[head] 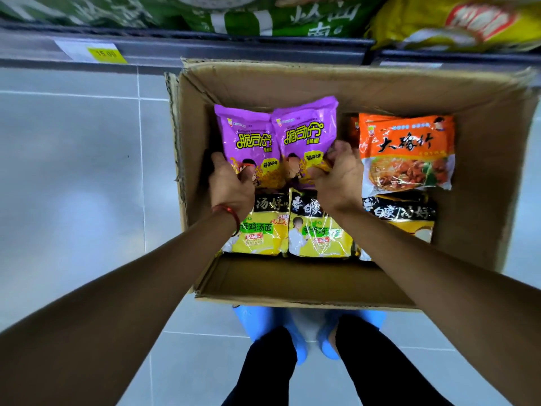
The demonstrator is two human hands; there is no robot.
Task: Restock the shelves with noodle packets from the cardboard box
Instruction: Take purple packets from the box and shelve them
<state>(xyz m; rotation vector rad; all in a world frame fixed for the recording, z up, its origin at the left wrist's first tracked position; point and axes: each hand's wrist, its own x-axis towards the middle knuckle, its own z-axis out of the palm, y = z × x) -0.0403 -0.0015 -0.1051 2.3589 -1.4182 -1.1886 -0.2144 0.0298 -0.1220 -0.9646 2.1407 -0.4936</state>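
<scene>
An open cardboard box [483, 177] stands on the floor below me, filled with noodle packets. Two purple packets sit side by side at its far left. My left hand [229, 183] grips the lower edge of the left purple packet [248, 139]. My right hand [339, 174] pinches the lower edge of the right purple packet [307, 136]. An orange packet [407, 150] lies at the far right of the box. Yellow-and-black packets [319, 230] fill the near row, partly under my wrists.
The shelf edge [205, 46] with a yellow price tag [106, 54] runs along the top, with green and yellow bags [292, 16] on it. Grey floor tiles [73, 171] lie left of the box. My feet in blue covers [292, 332] stand at the box's near flap.
</scene>
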